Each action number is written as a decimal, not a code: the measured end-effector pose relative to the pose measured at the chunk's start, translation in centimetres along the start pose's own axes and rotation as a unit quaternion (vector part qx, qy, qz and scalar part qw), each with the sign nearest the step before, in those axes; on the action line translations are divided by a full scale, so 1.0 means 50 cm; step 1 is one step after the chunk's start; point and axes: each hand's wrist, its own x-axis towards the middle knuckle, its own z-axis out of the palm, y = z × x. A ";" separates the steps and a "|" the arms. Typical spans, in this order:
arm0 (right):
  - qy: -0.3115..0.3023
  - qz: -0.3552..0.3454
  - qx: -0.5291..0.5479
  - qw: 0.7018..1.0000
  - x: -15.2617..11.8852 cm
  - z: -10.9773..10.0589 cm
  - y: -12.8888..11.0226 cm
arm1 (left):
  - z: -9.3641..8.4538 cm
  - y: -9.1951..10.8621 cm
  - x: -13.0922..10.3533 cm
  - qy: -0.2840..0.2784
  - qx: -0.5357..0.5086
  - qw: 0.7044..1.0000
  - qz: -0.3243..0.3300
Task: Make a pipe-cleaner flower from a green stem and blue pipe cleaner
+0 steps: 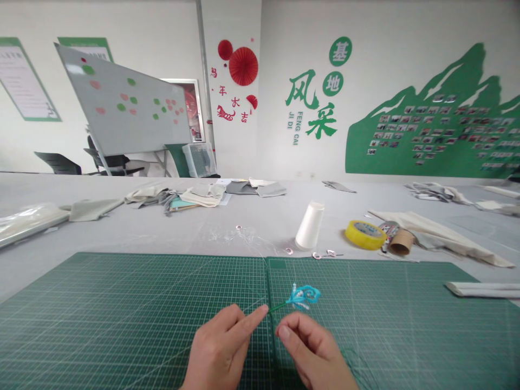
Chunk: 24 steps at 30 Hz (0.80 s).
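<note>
A small blue flower (pixel 303 296) with clear beads and a green-wrapped stem sits above the cutting mats, tilted up to the right. The lower end of its stem is pinched between the thumb and index finger of my left hand (pixel 227 344). Just right of and below the stem, my right hand (pixel 309 346) is closed in a pinch; whatever lies between its fingertips is too fine to make out. Loose green thread (pixel 359 368) trails on the mat beside my right wrist.
Two green cutting mats (pixel 122 303) lie edge to edge. Behind them stand a white thread cone (pixel 310 226), a yellow tape roll (pixel 365 234) and a brown cardboard tube (pixel 401 242). Fabric scraps (pixel 203 194) lie farther back; a rolled white piece (pixel 483 290) is at right.
</note>
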 end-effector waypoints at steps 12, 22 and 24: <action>0.012 -0.017 -0.048 0.999 0.010 -0.004 0.020 | 0.003 0.008 0.008 0.040 -0.030 0.997 -0.063; 0.002 -0.016 -0.076 0.997 0.011 -0.010 0.012 | 0.003 0.010 0.007 0.037 -0.043 0.996 -0.062; -0.008 -0.016 -0.082 0.996 0.012 -0.012 0.010 | 0.003 0.009 0.007 0.039 -0.039 0.997 -0.056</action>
